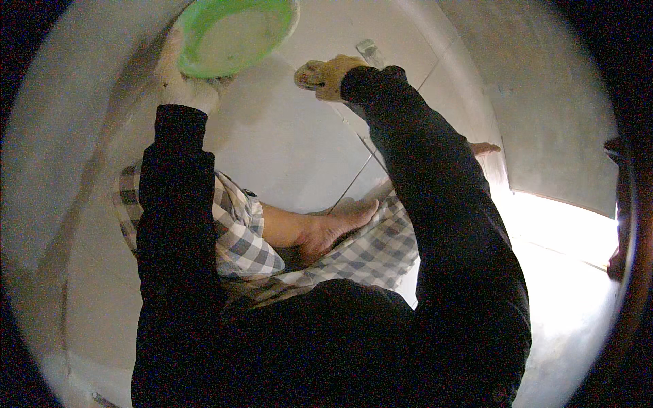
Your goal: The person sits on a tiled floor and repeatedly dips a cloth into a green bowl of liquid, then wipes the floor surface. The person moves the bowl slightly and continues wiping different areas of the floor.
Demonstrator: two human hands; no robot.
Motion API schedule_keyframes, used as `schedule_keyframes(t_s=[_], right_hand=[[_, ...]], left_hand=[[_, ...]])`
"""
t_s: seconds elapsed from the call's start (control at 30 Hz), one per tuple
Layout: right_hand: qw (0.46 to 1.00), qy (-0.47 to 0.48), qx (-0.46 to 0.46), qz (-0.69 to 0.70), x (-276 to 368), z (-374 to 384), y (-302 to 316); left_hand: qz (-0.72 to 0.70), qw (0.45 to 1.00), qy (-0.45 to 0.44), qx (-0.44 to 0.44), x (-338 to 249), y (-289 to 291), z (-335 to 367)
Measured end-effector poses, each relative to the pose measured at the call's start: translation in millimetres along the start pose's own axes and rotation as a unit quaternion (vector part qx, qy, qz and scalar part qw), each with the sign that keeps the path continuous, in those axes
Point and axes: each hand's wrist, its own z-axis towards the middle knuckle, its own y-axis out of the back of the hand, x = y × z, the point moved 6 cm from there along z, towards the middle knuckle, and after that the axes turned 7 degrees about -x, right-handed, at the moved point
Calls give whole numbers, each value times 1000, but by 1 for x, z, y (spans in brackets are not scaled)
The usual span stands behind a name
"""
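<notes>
A green basin (pixel 194 58) is at the top left, with a pale, beige-white substance inside. My left hand (pixel 183 85), in a whitish work glove, grips the basin at its lower left side; the basin hides part of the fingers. To the right of the basin, my right hand (pixel 331 77) wears a yellowish, soiled glove. Its fingers are curled closed over the floor, and what they hold, if anything, is hidden. Just beyond that hand lies a small greyish flat piece (pixel 369 52) whose kind I cannot make out.
I sit on a pale tiled floor (pixel 286 149) with dark joint lines; my bare foot (pixel 333 228) and checked cloth (pixel 374 251) lie below my arms. A grey panel (pixel 544 102) stands on the right, bright light coming in beneath it. A wall (pixel 61 136) curves along the left.
</notes>
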Motion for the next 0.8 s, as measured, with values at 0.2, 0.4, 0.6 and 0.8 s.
schedule_keyframes(t_s=[0.2, 0.4, 0.6, 0.8], right_hand=[[987, -24, 154, 32, -13, -75, -54], [962, 111, 245, 47, -34, -173, -111], [966, 68, 81, 236, -94, -141, -89], [975, 15, 185, 123, -58, -121, -118]], left_hand=[[-40, 997, 59, 25, 5, 0, -1], [-59, 994, 84, 46, 21, -9, -4], [-7, 993, 114, 21, 31, -10, -14], [84, 983, 161, 26, 41, -5, -20]])
